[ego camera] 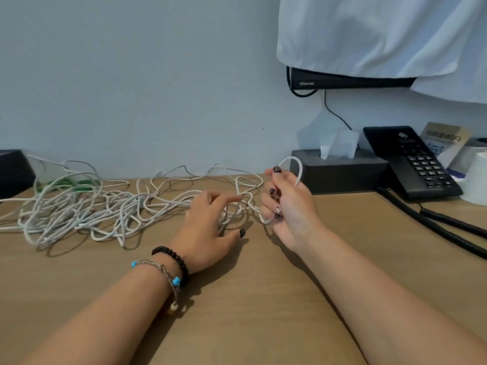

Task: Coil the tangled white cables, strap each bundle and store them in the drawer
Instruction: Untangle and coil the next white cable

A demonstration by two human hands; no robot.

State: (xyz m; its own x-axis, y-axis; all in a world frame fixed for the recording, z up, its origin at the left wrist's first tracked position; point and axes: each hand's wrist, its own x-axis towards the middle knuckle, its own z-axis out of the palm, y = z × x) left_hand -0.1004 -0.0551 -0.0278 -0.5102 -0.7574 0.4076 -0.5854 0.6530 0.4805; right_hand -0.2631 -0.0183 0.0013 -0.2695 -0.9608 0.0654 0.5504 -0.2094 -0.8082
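Note:
A tangle of white cables (pixel 87 209) sprawls over the left and middle of the wooden desk (pixel 250 299). My right hand (pixel 288 206) is raised above the desk with its fingers curled round one white cable. A small loop of that cable (pixel 293 164) arches over the top of the hand. My left hand (pixel 210 225) lies palm down on the strands at the tangle's right edge, with its fingers spread and lightly bent; a held strand is not visible in it. Green straps (pixel 68 184) lie behind the tangle, near the wall.
A dark tissue box (pixel 342 172) and a black desk phone (pixel 413 162) with its coiled cord (pixel 434 225) stand at the back right. A dark box (pixel 13 172) sits at the far left. A cloth-covered screen (pixel 350 81) hangs on the wall above.

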